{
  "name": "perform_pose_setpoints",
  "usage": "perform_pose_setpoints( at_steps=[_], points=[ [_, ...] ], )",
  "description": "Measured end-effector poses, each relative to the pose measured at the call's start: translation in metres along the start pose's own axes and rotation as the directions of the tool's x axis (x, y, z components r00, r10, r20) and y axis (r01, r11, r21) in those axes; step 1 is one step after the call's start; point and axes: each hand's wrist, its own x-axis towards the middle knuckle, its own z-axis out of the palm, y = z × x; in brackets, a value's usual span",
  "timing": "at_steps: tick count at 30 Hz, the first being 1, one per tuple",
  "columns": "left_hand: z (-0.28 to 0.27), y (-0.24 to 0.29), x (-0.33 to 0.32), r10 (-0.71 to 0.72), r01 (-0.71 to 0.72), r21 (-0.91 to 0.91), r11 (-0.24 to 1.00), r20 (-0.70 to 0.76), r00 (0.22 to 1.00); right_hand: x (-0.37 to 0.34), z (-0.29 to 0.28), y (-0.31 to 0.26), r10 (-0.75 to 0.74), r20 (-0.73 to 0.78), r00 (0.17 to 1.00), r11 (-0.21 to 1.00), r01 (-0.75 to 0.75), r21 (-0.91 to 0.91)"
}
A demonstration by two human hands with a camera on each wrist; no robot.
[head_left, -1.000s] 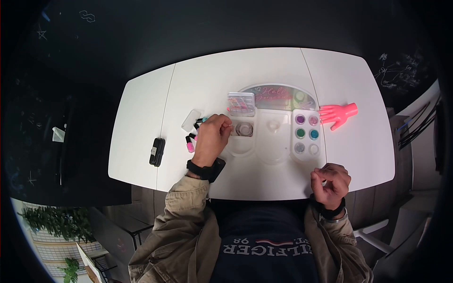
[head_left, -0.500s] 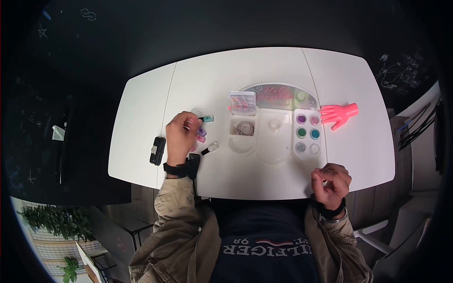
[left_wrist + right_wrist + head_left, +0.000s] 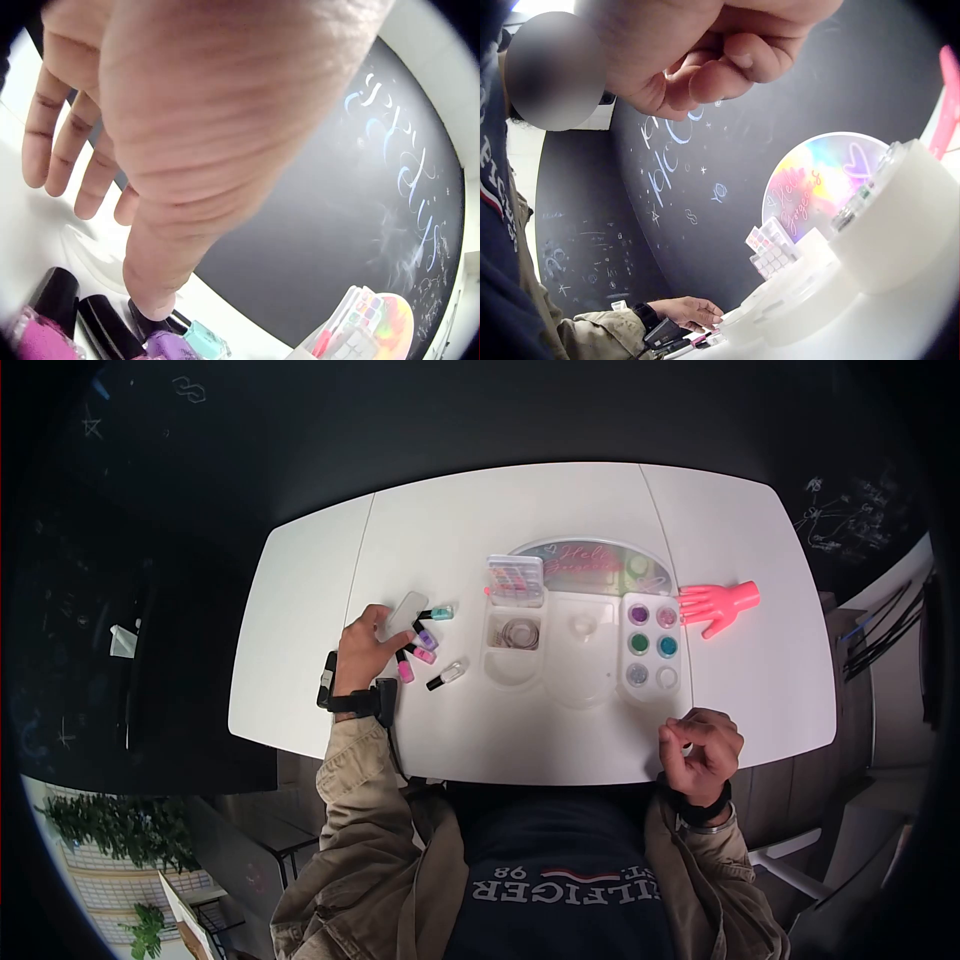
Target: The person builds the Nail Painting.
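Note:
My left hand is low over the table at the left, fingers extended and thumb apart, beside a translucent white case. In the left wrist view, the thumb of the left hand is by the black cap of a purple polish bottle; contact is unclear. Teal, pink and clear bottles lie nearby. My right hand hovers at the table's front edge with loosely curled fingers, holding nothing visible. The right wrist view shows these curled fingers of the right hand close up.
A white organizer tray with a coiled item, glitter pots and a mirror-like back panel stands mid-table. A pink model hand lies right of it, a black case by my left wrist.
My left hand has moved left from the tray, over the polish bottles, to the translucent case, and its fingers have spread. My right hand has stayed in place.

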Motion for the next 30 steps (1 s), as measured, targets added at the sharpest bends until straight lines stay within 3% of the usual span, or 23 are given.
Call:
perform_pose_setpoints(
  at_steps=[9,12,22,30],
  points=[
    [0.017,-0.013,0.010,-0.008,0.007,-0.144,0.990,-0.009,1.000,-0.003,0.000,0.000,0.023,-0.003,1.000,1.000,-0.023,-0.002],
    [0.012,-0.003,0.006,-0.034,0.021,-0.166,0.986,-0.077,0.996,-0.005,-0.001,0.002,0.031,-0.007,0.999,0.999,-0.031,0.012],
    [-0.034,0.075,-0.028,0.279,-0.297,-0.205,0.932,-0.114,0.954,-0.001,0.001,-0.002,0.016,-0.008,1.000,1.000,-0.016,-0.018],
    [-0.030,0.099,-0.037,0.450,-0.414,-0.290,0.863,0.068,0.891,-0.001,0.000,-0.003,0.016,-0.007,1.000,1.000,-0.016,-0.018]
  ],
)
